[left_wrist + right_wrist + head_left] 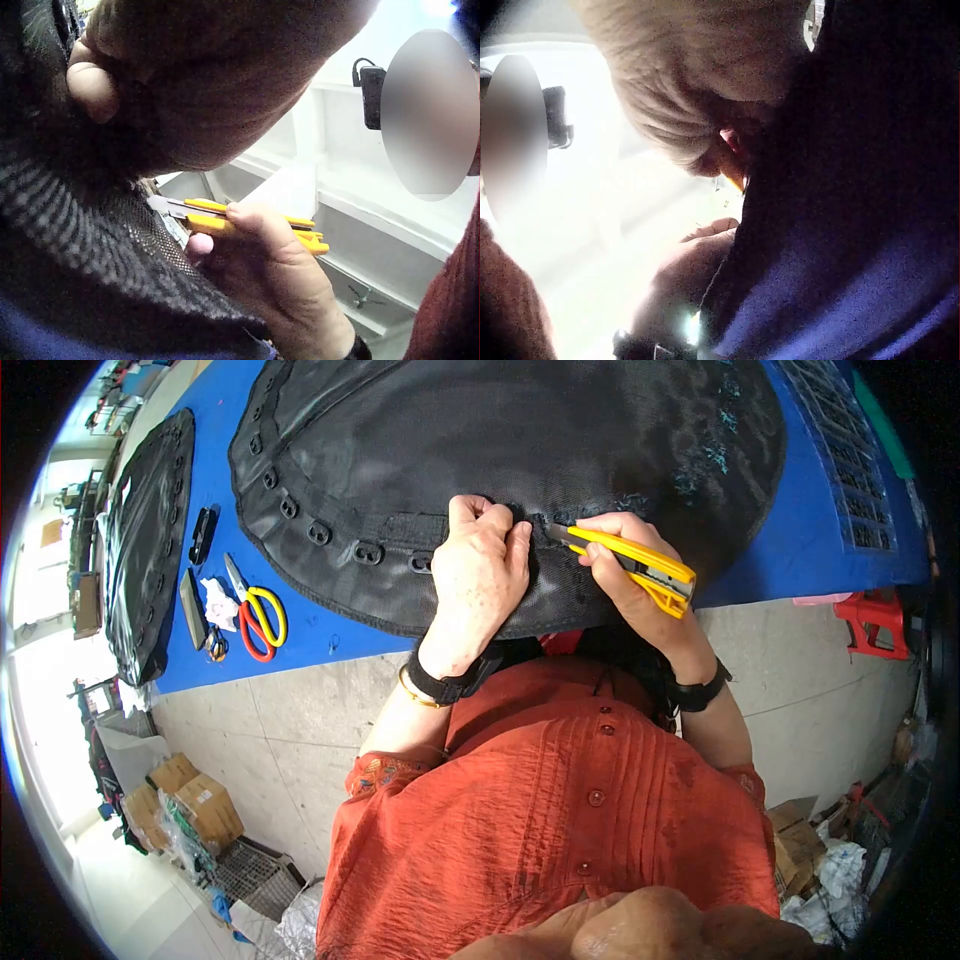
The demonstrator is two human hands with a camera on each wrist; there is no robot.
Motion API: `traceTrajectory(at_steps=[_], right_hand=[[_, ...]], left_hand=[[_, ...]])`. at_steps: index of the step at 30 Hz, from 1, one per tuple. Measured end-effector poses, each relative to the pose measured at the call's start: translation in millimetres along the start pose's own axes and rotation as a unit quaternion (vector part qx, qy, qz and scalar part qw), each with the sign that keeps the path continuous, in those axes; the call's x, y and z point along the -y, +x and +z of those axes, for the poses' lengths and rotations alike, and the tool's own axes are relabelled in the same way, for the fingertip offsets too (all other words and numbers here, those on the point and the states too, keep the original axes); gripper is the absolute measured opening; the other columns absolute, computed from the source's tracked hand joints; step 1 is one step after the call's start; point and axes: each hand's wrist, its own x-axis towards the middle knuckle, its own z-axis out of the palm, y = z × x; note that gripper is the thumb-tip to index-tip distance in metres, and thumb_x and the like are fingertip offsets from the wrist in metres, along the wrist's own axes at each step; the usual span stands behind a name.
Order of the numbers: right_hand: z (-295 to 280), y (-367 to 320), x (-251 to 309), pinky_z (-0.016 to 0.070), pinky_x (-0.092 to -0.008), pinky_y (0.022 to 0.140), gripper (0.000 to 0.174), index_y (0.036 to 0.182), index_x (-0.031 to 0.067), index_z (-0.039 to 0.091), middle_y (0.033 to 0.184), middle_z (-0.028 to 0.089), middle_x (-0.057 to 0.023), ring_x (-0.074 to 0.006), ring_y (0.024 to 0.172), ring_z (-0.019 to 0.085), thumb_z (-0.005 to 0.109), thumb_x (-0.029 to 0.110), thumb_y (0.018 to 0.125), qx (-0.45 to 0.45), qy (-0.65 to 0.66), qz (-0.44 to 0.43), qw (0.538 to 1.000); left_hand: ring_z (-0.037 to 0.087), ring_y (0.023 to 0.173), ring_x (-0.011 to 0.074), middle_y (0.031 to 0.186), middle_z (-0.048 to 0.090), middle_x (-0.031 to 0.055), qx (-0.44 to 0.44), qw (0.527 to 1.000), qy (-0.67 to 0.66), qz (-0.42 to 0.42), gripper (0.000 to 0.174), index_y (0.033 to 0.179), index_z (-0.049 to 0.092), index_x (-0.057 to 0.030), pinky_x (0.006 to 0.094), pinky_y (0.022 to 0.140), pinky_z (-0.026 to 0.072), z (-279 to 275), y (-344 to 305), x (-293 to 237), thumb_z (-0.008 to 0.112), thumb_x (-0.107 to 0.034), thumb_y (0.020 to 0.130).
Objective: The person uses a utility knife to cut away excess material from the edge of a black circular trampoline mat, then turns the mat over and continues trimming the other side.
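A large black mesh piece (460, 440) with a stitched border and a row of black plastic clips lies on the blue table. Near its front edge my left hand (475, 570) pinches the mesh with bent fingers. My right hand (640, 575) grips a yellow box cutter (640, 560), its blade pointing left at the seam beside the left fingers. In the left wrist view the blade (174, 208) reaches close to the mesh, below the left thumb. Only a sliver of yellow shows beneath the right palm in the right wrist view.
Scissors (262, 615) with red and yellow handles, a black tool (203, 535) and white crumpled paper (220, 605) lie on the left of the table. Another black mesh piece (150, 540) is at far left. Loose blue threads (715, 455) dot the mesh. A red stool (875, 625) stands at right.
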Motion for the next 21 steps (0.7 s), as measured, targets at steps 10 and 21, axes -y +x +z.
traceTrajectory(at_steps=[10, 21], right_hand=[[-8, -9, 8, 0.0521, -0.0423, 0.092, 0.028, 0.120, 0.0093, 0.070, 0.101, 0.075, -0.0055, -0.0285, 0.100, 0.068, 0.068, 0.031, 0.104, 0.021, -0.052, 0.001, 0.998], [8, 3, 7, 0.0578, -0.0343, 0.084, 0.020, 0.122, 0.0063, 0.069, 0.099, 0.076, -0.0075, -0.0177, 0.091, 0.073, 0.066, 0.017, 0.105, -0.055, 0.082, 0.017, 0.995]], left_hand=[[0.073, 0.081, 0.0395, 0.113, 0.065, 0.0197, -0.002, 1.000, 0.019, 0.025, 0.018, 0.094, 0.070, -0.0030, 0.0457, 0.072, 0.0618, 1, 0, 4, 0.075, -0.019, 0.097], [0.072, 0.086, 0.0412, 0.111, 0.068, 0.0195, -0.009, 1.000, 0.005, 0.007, 0.021, 0.091, 0.067, -0.0032, 0.0465, 0.074, 0.0592, 2, 0, 2, 0.077, -0.021, 0.097]])
